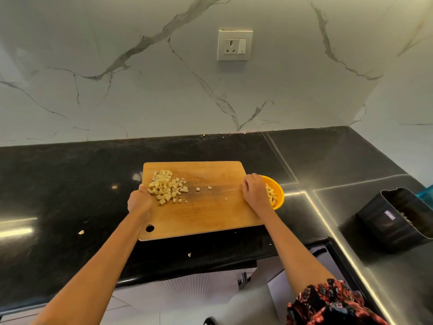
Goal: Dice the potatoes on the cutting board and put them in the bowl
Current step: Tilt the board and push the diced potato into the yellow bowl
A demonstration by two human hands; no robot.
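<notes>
Left hand [139, 201]: gripping the left edge of the wooden cutting board [206, 214], thumb on top near the pile, fingers curled under the edge and out of sight. Right hand [255, 191]: at the board's right edge, back of hand upward, fingers curled downward over the edge next to the bowl. Whether these fingers hold any potato cannot be told; the palm side is hidden.

Diced potatoes [166, 187]: a pile of pale cubes lies on the left part of the board, just beside the left thumb. A few stray cubes [198, 189] sit apart toward the board's centre.

Yellow bowl [277, 195]: stands on the black countertop [70, 184], touching or just beside the board's right edge, partly covered by the right hand. It contains potato cubes.

Black container [396, 221]: stands on the counter well to the right, open at the top; contents indistinct.

Small scraps [81, 232] lie on the counter left of the board.
</notes>
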